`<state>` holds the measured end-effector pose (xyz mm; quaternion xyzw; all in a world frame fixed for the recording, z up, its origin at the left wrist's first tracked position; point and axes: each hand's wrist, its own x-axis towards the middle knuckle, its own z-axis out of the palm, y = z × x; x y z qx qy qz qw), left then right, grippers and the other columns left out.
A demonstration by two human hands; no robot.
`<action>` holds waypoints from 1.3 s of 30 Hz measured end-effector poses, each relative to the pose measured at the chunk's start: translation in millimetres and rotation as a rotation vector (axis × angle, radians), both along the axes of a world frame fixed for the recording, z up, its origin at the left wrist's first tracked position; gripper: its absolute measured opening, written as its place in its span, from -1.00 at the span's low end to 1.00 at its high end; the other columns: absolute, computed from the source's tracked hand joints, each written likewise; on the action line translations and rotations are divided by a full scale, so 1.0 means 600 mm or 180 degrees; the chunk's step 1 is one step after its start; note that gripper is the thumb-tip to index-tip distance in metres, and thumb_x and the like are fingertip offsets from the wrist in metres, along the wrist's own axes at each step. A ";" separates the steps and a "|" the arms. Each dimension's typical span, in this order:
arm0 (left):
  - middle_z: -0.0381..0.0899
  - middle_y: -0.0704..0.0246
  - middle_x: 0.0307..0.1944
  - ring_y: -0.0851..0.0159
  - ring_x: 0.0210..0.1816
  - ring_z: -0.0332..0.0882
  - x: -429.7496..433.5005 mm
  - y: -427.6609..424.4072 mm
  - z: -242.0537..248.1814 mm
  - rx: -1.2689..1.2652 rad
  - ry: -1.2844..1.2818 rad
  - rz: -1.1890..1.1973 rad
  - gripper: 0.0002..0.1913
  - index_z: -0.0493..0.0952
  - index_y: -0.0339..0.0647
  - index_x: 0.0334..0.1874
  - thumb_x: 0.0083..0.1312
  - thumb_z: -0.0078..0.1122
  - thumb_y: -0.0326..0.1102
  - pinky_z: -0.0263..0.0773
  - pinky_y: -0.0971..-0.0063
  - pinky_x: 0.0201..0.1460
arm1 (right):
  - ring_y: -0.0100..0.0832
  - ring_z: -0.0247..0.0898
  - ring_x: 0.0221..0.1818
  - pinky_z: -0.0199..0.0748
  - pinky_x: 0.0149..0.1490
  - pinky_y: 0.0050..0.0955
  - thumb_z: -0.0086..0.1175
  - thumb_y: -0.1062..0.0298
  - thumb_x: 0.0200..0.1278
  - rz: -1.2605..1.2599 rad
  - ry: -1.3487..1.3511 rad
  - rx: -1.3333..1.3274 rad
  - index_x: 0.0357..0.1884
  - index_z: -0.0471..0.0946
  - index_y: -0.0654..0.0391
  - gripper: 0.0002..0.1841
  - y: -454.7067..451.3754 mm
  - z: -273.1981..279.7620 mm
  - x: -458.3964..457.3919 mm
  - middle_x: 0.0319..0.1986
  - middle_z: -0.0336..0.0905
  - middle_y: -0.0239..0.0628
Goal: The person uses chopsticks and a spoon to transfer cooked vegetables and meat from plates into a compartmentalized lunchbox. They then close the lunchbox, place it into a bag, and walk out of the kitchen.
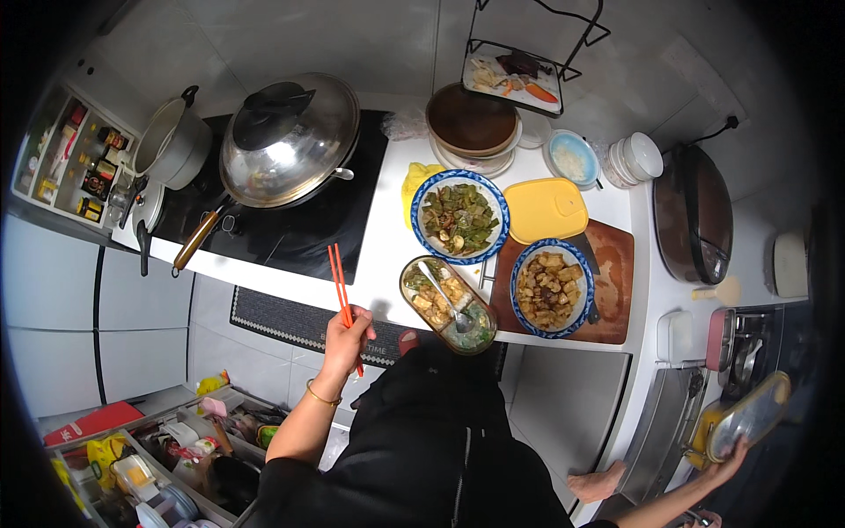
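My left hand grips a pair of orange chopsticks, tips up, beside the counter's front edge. Far to the right, my right hand holds an oval clear container or lid with a yellowish rim over the sink area. An oval divided food container with several foods stands at the counter's edge, a metal spoon lying across it. Behind it is a blue-rimmed bowl of green vegetables. Another blue-rimmed bowl of browned chunks rests on the wooden cutting board, beside a partly hidden knife.
A lidded wok stands on the black cooktop, its handle pointing to the front left. A yellow lid lies behind the cutting board. An open drawer full of items is at lower left; a dark lidded appliance stands right.
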<state>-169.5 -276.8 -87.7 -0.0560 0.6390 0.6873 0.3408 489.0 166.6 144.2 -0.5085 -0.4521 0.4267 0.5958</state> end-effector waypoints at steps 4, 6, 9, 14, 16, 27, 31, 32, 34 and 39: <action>0.47 0.44 -0.65 0.61 -0.80 0.09 -0.005 0.003 -0.008 0.0052 -0.0031 -0.0126 -0.88 0.41 -0.18 -0.32 0.37 0.10 -0.34 -0.07 0.71 -0.76 | -0.29 0.46 -0.41 0.40 -0.28 -0.30 0.13 0.19 0.20 -0.0979 -0.1893 0.0534 -0.25 0.54 0.22 -0.73 -0.043 0.023 -0.015 -0.44 0.55 -0.23; 0.47 0.45 -0.65 0.61 -0.80 0.09 -0.007 0.012 -0.012 0.0169 -0.0159 -0.0048 -0.88 0.42 -0.18 -0.32 0.37 0.09 -0.34 -0.06 0.71 -0.76 | -0.25 0.46 -0.52 0.39 -0.40 -0.27 0.11 0.14 0.18 -0.1935 -0.4477 0.0003 -0.39 0.56 0.20 -0.72 -0.052 -0.029 0.006 -0.54 0.54 -0.20; 0.46 0.45 -0.66 0.60 -0.80 0.11 -0.016 0.014 -0.013 0.0128 0.0052 -0.0053 -0.89 0.43 -0.17 -0.33 0.36 0.10 -0.35 -0.04 0.72 -0.76 | -0.20 0.45 -0.70 0.38 -0.57 -0.21 0.08 0.07 0.14 -0.2412 -0.5329 0.0552 -0.58 0.60 0.16 -0.65 -0.067 -0.108 0.066 -0.70 0.53 -0.15; 0.48 0.44 -0.65 0.59 -0.76 0.17 -0.024 0.023 -0.007 0.0225 -0.0034 -0.0085 -0.90 0.43 -0.20 -0.30 0.36 0.10 -0.36 0.01 0.71 -0.71 | -0.07 0.56 -0.36 0.47 -0.21 -0.21 0.11 0.26 0.18 -0.0645 -0.3119 -0.0142 -0.10 0.56 0.29 -0.67 -0.029 -0.078 0.119 -0.39 0.65 -0.11; 0.48 0.45 -0.65 0.59 -0.75 0.18 -0.022 0.032 -0.008 0.0296 -0.0002 -0.0189 -0.90 0.43 -0.20 -0.30 0.36 0.10 -0.37 0.02 0.71 -0.71 | -0.02 0.56 -0.42 0.50 -0.27 -0.15 0.11 0.25 0.11 -0.1194 -0.4774 0.0010 -0.25 0.61 0.27 -0.72 -0.031 -0.071 0.084 -0.45 0.64 -0.05; 0.48 0.45 -0.65 0.60 -0.77 0.17 0.013 0.053 -0.035 0.0306 0.0114 -0.0120 -0.89 0.43 -0.16 -0.29 0.36 0.12 -0.32 0.02 0.73 -0.74 | -0.20 0.46 -0.38 0.41 -0.35 -0.33 0.00 0.64 -0.03 0.1702 -0.3738 0.2201 -0.10 0.59 0.08 -0.60 -0.244 -0.239 -0.615 -0.38 0.49 -0.22; 0.49 0.45 -0.65 0.58 -0.76 0.20 0.019 0.063 -0.043 0.0285 0.0001 -0.0044 -0.88 0.43 -0.15 -0.28 0.36 0.13 -0.30 0.03 0.72 -0.72 | -0.29 0.47 -0.35 0.47 -0.35 -0.37 0.09 0.57 0.00 0.3024 -0.3797 0.2740 0.13 0.54 -0.03 -0.45 -0.373 -0.305 -0.788 -0.31 0.45 -0.30; 0.49 0.45 -0.65 0.58 -0.78 0.18 0.020 0.065 -0.043 0.0346 -0.0102 -0.0026 -0.86 0.42 -0.14 -0.23 0.37 0.13 -0.26 0.01 0.72 -0.74 | -0.31 0.47 -0.35 0.48 -0.34 -0.42 0.08 0.58 0.00 0.3052 -0.3445 0.3105 0.16 0.53 -0.06 -0.42 -0.389 -0.320 -0.817 -0.30 0.43 -0.33; 0.45 0.49 -0.64 0.62 -0.74 0.17 0.025 0.072 -0.041 0.0332 -0.0092 0.0095 -0.81 0.42 -0.17 -0.09 0.37 0.14 -0.26 0.01 0.73 -0.71 | -0.35 0.46 -0.36 0.48 -0.34 -0.44 0.09 0.55 0.00 0.3009 -0.3573 0.3425 0.18 0.52 -0.09 -0.41 -0.406 -0.342 -0.842 -0.27 0.41 -0.36; 0.41 0.54 -0.57 0.62 -0.62 0.24 0.025 0.089 -0.040 0.0347 0.0201 -0.0058 -0.40 0.21 -0.16 0.38 0.35 0.18 -0.17 0.13 0.73 -0.60 | -0.33 0.45 -0.35 0.47 -0.30 -0.43 0.04 0.50 0.05 0.2937 -0.3753 0.3508 0.20 0.50 -0.14 -0.42 -0.412 -0.393 -0.856 -0.24 0.40 -0.34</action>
